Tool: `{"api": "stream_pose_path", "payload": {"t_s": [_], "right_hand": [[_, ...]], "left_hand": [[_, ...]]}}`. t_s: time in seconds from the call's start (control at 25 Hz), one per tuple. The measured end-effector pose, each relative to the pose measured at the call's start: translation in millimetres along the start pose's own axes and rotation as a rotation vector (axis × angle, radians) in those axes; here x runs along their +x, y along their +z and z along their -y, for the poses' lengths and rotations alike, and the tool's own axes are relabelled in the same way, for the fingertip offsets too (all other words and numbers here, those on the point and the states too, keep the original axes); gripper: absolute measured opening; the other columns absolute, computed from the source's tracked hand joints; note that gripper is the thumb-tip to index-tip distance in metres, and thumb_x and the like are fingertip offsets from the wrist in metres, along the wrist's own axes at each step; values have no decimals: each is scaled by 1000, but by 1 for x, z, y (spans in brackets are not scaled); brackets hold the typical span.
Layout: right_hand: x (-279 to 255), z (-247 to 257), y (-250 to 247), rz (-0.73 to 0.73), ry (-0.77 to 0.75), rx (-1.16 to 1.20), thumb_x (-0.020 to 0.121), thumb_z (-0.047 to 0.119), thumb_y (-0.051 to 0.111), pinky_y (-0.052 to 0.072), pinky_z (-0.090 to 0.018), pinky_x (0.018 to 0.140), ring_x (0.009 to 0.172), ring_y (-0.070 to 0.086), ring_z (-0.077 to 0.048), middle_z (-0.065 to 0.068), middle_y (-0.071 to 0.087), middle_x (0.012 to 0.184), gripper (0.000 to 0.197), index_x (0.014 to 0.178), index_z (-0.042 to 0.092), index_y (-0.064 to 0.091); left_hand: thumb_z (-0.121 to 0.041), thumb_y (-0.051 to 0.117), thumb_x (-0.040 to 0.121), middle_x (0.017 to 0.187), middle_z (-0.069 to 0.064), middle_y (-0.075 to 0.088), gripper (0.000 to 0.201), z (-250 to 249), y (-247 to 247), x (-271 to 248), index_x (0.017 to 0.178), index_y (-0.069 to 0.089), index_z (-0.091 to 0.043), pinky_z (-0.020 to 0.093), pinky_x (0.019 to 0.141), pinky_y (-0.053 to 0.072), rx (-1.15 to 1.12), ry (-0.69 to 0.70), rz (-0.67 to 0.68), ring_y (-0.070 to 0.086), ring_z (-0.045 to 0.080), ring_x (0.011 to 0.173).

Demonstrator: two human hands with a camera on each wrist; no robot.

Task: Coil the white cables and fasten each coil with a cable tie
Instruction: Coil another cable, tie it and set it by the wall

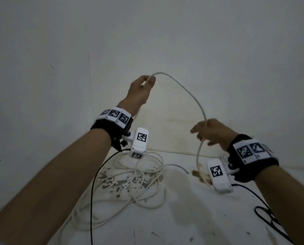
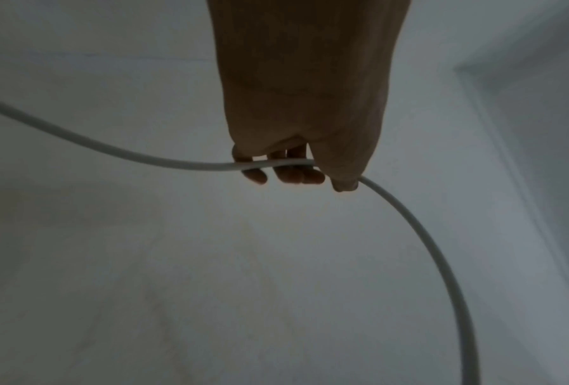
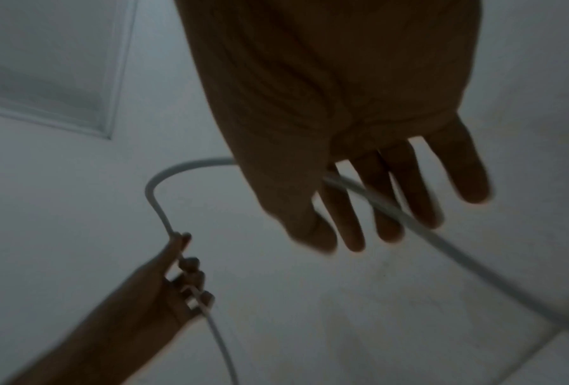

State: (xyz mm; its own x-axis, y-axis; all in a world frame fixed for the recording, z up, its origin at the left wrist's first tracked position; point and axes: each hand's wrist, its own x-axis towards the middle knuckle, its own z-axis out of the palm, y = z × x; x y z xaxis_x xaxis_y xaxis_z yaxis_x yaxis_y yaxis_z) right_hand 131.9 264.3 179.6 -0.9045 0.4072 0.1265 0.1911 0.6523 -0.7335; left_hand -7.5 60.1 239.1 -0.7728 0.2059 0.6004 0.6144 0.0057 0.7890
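Note:
A white cable (image 1: 188,92) arcs in the air between my two hands. My left hand (image 1: 144,85) is raised in front of the wall and grips the cable in curled fingers (image 2: 286,177). From there one stretch drops to a loose tangle of white cable (image 1: 147,174) on the floor. My right hand (image 1: 206,133) is lower and to the right. In the right wrist view its fingers (image 3: 388,203) are stretched out and the cable (image 3: 457,250) runs across them. The left hand (image 3: 187,281) shows there too, gripping the cable. No cable tie is in view.
The floor (image 1: 183,218) is white with dark stains around the tangle. A bare white wall (image 1: 165,41) stands close behind the hands. Black cords (image 1: 92,191) hang from both wrist cameras, one looping on the floor at right (image 1: 264,213). A free cable end (image 1: 186,172) lies near the middle.

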Motion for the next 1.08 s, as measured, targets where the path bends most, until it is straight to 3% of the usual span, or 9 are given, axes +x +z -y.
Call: {"api": "stream_pose_path", "payload": {"t_s": [0.08,0.16,0.28,0.4,0.64,0.76,0.88,1.0,1.08], "right_hand": [[-7,-2,5,139,-11,-159,81,40,79,47,-33,79,99,61,-22,-6,63,108,48,121,26,58],[-18,15,-1,156,-158,24,76,36,84,50,-39,87,106,64,-23,-6,68,112,61,128,28,54],[-29,50,-2,217,-286,337,89,29,72,59,-45,72,72,69,-25,-8,69,81,33,114,9,64],[-19,74,12,10,-294,398,100,30,58,40,-25,40,46,36,-17,-2,36,56,29,90,5,66],[0,75,-16,-436,-179,927,104,28,47,27,-19,39,37,28,-12,-3,38,57,30,80,16,60],[8,58,-3,-315,-75,509,102,27,47,46,-27,50,53,52,-22,-10,57,71,30,90,8,66],[9,43,21,-272,-91,-37,98,30,55,42,-36,101,126,50,-33,-15,50,139,54,145,5,43],[1,52,40,-163,-187,-330,91,43,63,28,-53,115,141,31,-35,-14,28,155,90,159,30,6],[0,59,51,-74,-281,-495,89,43,64,37,-50,108,131,44,-32,-11,43,146,70,151,33,32]], "left_hand": [[-39,62,95,67,-14,53,16,-13,2,1,97,68,-24,20,60,38,99,199,61,43,4,58],[-35,65,94,63,-13,53,19,-6,9,-10,97,71,-18,21,58,36,217,257,236,42,4,56],[-24,63,97,76,0,62,17,10,23,-36,100,68,-8,24,62,43,130,191,408,51,8,65],[-34,59,98,82,3,70,26,36,14,-50,99,65,-8,29,70,52,37,0,338,64,11,71],[-65,37,96,79,4,71,61,154,-74,-79,74,65,-15,27,69,43,776,-527,554,67,19,78],[-70,29,95,85,6,66,69,149,-81,-74,95,62,-9,30,69,47,501,-690,343,64,22,80],[-63,40,96,97,12,63,69,116,-65,-57,119,61,-2,27,63,42,384,-550,150,57,23,78],[-54,46,98,72,3,61,47,82,-40,-47,75,60,-16,28,62,31,468,-198,260,54,23,68],[-47,56,96,52,-8,42,49,65,-21,-46,58,41,-20,27,56,29,415,1,289,38,11,52]]}}
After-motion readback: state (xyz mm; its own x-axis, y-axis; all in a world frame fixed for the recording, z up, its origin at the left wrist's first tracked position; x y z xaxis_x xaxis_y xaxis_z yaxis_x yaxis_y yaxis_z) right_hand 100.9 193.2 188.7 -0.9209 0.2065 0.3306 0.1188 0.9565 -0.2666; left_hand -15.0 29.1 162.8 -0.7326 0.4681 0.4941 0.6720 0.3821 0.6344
